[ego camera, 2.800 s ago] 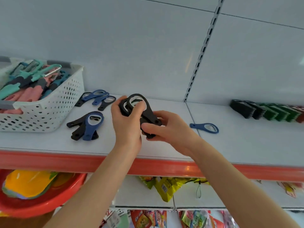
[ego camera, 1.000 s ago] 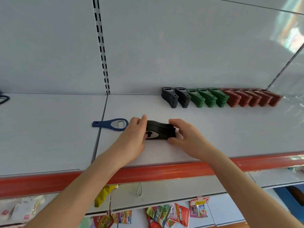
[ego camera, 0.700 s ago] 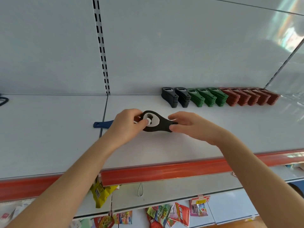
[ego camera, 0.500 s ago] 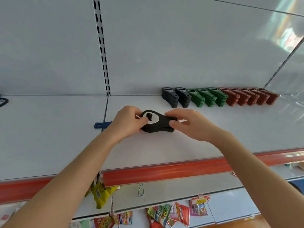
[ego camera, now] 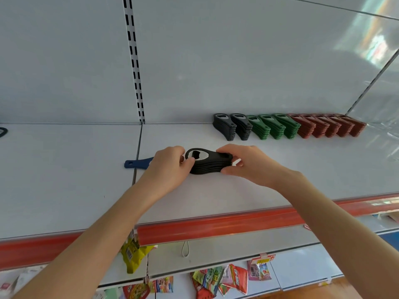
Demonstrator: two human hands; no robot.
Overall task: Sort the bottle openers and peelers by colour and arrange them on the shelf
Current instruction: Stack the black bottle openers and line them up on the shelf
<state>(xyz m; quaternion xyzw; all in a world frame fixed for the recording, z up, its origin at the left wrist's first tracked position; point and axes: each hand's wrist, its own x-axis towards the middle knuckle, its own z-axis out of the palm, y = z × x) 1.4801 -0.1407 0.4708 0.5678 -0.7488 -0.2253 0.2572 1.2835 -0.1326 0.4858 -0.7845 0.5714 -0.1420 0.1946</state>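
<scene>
1. Head camera: a person's left hand (ego camera: 170, 167) and right hand (ego camera: 248, 165) held a stack of black bottle openers (ego camera: 210, 164) from both ends. The stack rested on the white shelf (ego camera: 64, 180), at mid-depth and near the middle of the picture.
2. The left hand's thumb and fingers curled round the metal-ringed head end. The right hand pinched the handle end, fingers on top and thumb on the near side. Both grips were narrow and closed on the stack.
3. A single blue opener (ego camera: 138, 163) lay flat just left of the stack, partly hidden behind the left hand.
4. Along the back wall to the right stood the sorted row: two black stacks (ego camera: 233, 127), then green stacks (ego camera: 274, 127), then red stacks (ego camera: 328, 126), each leaning on the next.
5. The step in hand appeared to be squaring the loose black openers into one block. Even pressure from both ends would line up the edges, and the bottom opener should stay flat on the shelf.
6. The block seemed to belong at the left end of the far row, beside the other black stacks. Gripped too loosely, it could fan out on the way there.
7. A red price strip (ego camera: 216, 225) edged the shelf, and snack packets (ego camera: 216, 279) hung below.
</scene>
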